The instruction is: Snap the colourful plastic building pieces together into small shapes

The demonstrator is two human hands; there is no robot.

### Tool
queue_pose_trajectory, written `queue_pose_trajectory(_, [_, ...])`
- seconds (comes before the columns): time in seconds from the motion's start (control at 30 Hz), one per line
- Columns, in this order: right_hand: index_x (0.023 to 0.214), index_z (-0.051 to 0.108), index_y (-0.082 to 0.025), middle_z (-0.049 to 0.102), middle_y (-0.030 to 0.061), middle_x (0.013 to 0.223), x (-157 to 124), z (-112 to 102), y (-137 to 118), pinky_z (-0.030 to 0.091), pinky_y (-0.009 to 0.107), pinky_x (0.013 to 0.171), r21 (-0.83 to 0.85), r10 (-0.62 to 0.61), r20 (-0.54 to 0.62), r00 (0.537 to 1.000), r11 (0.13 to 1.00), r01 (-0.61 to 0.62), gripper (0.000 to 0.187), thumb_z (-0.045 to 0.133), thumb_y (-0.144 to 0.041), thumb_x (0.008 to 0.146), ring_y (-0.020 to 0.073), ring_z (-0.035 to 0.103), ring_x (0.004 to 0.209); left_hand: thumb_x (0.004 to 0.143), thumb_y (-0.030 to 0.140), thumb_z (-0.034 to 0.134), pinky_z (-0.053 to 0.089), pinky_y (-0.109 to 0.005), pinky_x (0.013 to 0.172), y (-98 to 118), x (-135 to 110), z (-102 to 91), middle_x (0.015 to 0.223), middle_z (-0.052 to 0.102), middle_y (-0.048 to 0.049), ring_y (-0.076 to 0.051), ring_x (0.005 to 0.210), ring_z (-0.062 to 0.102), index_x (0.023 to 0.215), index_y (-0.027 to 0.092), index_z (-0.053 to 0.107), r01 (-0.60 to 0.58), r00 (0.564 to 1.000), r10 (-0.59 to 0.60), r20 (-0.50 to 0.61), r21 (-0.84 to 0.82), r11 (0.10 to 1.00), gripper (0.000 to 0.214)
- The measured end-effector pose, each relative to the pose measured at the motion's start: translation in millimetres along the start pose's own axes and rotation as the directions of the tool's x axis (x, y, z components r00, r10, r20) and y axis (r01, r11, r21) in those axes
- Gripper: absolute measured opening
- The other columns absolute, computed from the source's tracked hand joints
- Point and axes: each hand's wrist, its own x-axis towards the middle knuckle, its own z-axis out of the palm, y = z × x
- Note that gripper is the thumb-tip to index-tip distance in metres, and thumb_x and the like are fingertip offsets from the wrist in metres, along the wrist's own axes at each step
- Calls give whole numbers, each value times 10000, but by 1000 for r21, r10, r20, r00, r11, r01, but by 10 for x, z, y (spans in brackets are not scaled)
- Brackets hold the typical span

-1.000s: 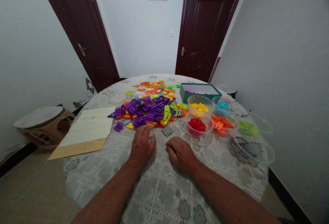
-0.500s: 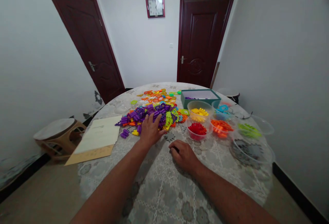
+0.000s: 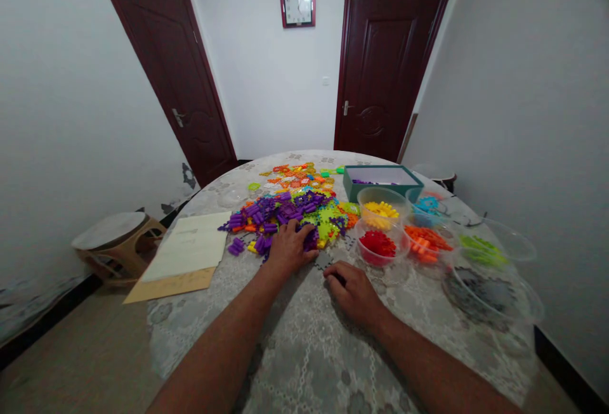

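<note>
My left hand [image 3: 288, 246] lies on the near edge of a heap of plastic building pieces, its fingers bent and apart over some purple pieces [image 3: 310, 235]. Purple gears and short tubes [image 3: 259, 212] make up much of the heap, with lime-green gears [image 3: 329, 220] at its right side. My right hand [image 3: 353, 286] rests on the tablecloth with curled fingers; whatever may be inside them is hidden. Close to its fingertips lies a grey gear piece [image 3: 324, 263].
Clear tubs at the right hold yellow [image 3: 380, 211], red [image 3: 377, 244], orange [image 3: 425, 243], blue [image 3: 424, 206], green [image 3: 483, 249] and grey pieces [image 3: 485, 290]. Behind them stands a dark green box [image 3: 383, 193]. Paper sheets [image 3: 190, 246] lie left; orange pieces [image 3: 295, 179] are scattered farther back.
My left hand has drawn back slightly toward me, its fingers now more bent over the purple pieces. My right hand keeps its curled pose. The view has shifted a little.
</note>
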Motion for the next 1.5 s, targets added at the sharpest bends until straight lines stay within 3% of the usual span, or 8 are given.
queue_pose_trajectory(0.17, [1020, 740, -214, 751, 49, 982, 6, -13, 65, 539, 345, 880, -22, 9, -67, 998, 1000, -10, 213, 552, -161, 933, 220, 710, 945, 834, 431, 811, 471, -512, 1103, 74, -289, -20, 1413, 552, -101, -342, 1298, 535, 1388, 363, 639, -73, 997, 71, -39, -40, 997, 584])
queue_pose_trajectory(0.43, [1262, 655, -191, 663, 155, 1269, -60, -9, 205, 511, 515, 1085, -343, -230, -66, 971, 919, 195, 327, 611, -166, 939, 311, 610, 1206, 852, 310, 778, 436, -555, 1187, 313, -678, 65, 1465, 541, -115, -348, 1384, 492, 1457, 351, 594, -254, 967, 247, -62, -166, 953, 634])
queue_pose_trajectory(0.7, [1259, 631, -194, 691, 153, 1171, 10, -37, 355, 531, 527, 1007, -529, -184, -75, 980, 840, 118, 305, 602, -185, 956, 334, 621, 1107, 933, 182, 646, 451, -466, 1201, 31, -587, -20, 1429, 634, -95, -263, 1350, 564, 1509, 277, 512, -326, 944, 326, -53, -293, 899, 598])
queue_pose_trajectory(0.83, [1234, 652, -184, 711, 147, 1136, 54, -72, 386, 523, 495, 993, -515, -147, -69, 987, 852, 91, 307, 588, -172, 935, 325, 630, 1092, 939, 199, 630, 461, -478, 1166, -62, -551, -88, 1366, 666, -112, -288, 1330, 572, 1389, 244, 606, -218, 976, 215, -33, -188, 958, 453])
queue_pose_trajectory(1.0, [998, 684, -189, 711, 102, 964, 46, -121, 359, 527, 414, 898, -456, -86, -41, 995, 888, 58, 137, 565, -169, 933, 275, 649, 961, 931, 217, 626, 456, -503, 1150, -127, -520, -133, 1328, 674, -150, -325, 1293, 583, 1342, 184, 636, -87, 996, 83, -44, -102, 991, 412])
queue_pose_trajectory(1.1, [1026, 688, -187, 713, 101, 979, 27, -118, 331, 538, 399, 896, -421, -83, -55, 995, 906, 52, 157, 559, -177, 937, 262, 661, 959, 929, 198, 618, 428, -486, 1181, -90, -524, -155, 1330, 671, -139, -308, 1306, 567, 1342, 188, 634, -147, 988, 138, -69, -142, 979, 413])
queue_pose_trajectory(1.3, [1413, 604, -192, 683, 157, 1327, 23, -65, 265, 491, 500, 1103, -423, -151, -34, 988, 898, 123, 502, 620, -194, 912, 310, 619, 1244, 912, 285, 701, 372, -505, 1215, 52, -563, -72, 1362, 665, -104, -304, 1331, 537, 1427, 259, 590, -309, 948, 318, 12, -205, 929, 528])
queue_pose_trajectory(1.5, [1156, 699, -197, 730, 100, 1051, 52, -119, 246, 558, 422, 935, -357, -49, 13, 999, 933, 51, 259, 584, -176, 926, 262, 676, 1003, 895, 278, 703, 376, -508, 1184, 9, -561, -37, 1312, 695, -100, -304, 1281, 567, 1416, 277, 613, -331, 935, 352, 53, -230, 915, 529])
